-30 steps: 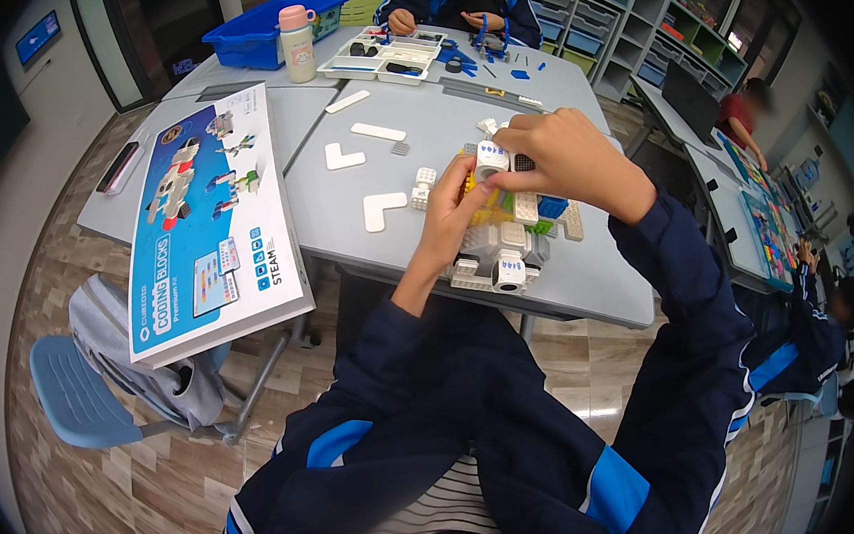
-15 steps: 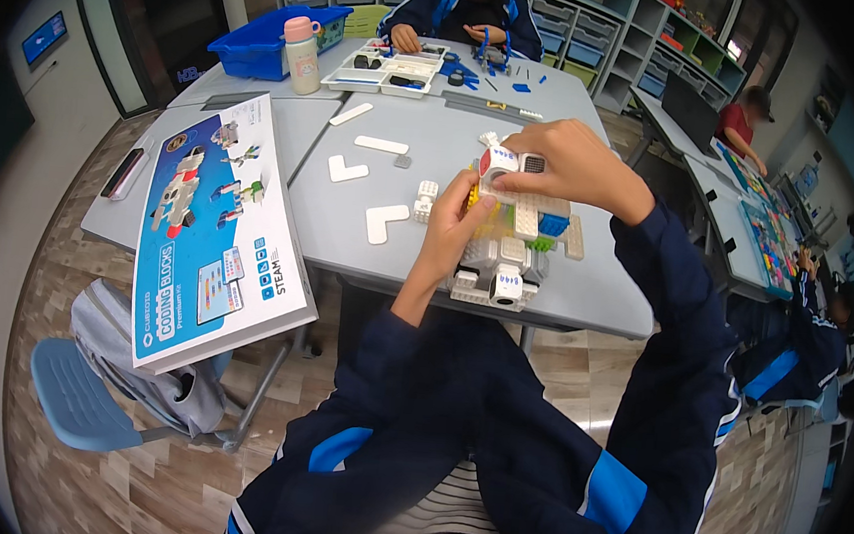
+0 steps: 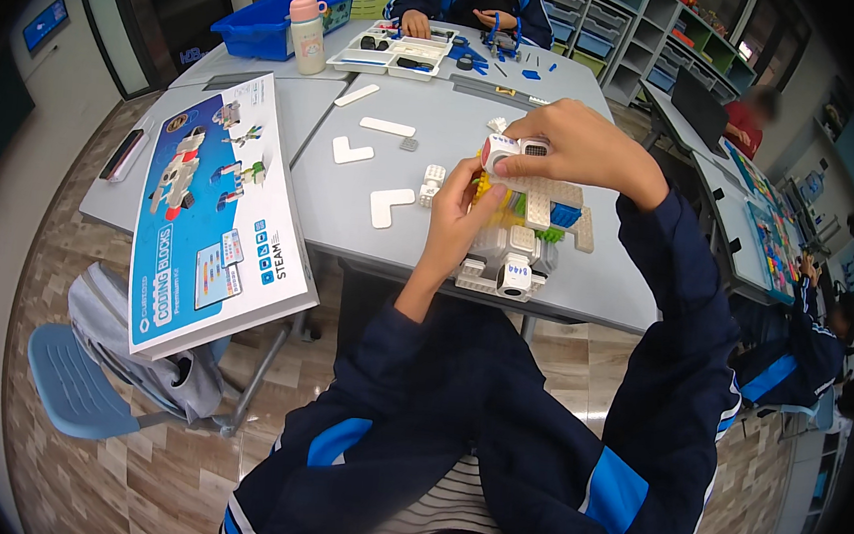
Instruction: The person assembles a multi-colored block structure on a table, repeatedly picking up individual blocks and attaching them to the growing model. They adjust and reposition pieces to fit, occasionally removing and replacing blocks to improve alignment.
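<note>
A model of building blocks point(image 3: 521, 239), in white, grey, yellow, green and blue, stands near the front edge of the table. My right hand point(image 3: 589, 151) grips a white cube block point(image 3: 502, 154) at its far end, thumb on the near side and fingers over the top. Against the model's left side, close to its yellow bricks point(image 3: 481, 186), my left hand point(image 3: 459, 217) is closed around it. A second white cube block point(image 3: 515, 279) sits at the near end. The fingers cover part of the join between the far cube and the bricks.
White flat pieces point(image 3: 390, 207), a small grey plate point(image 3: 408, 145) and a white block piece point(image 3: 434, 182) lie left of the model. A large kit box point(image 3: 221, 211) overhangs the table edge. Beyond are a bottle point(image 3: 307, 42), a blue bin point(image 3: 255, 33), a parts tray point(image 3: 393, 56) and another person.
The view has shifted slightly. Both hands stay on the model, with the right hand still at the far white cube.
</note>
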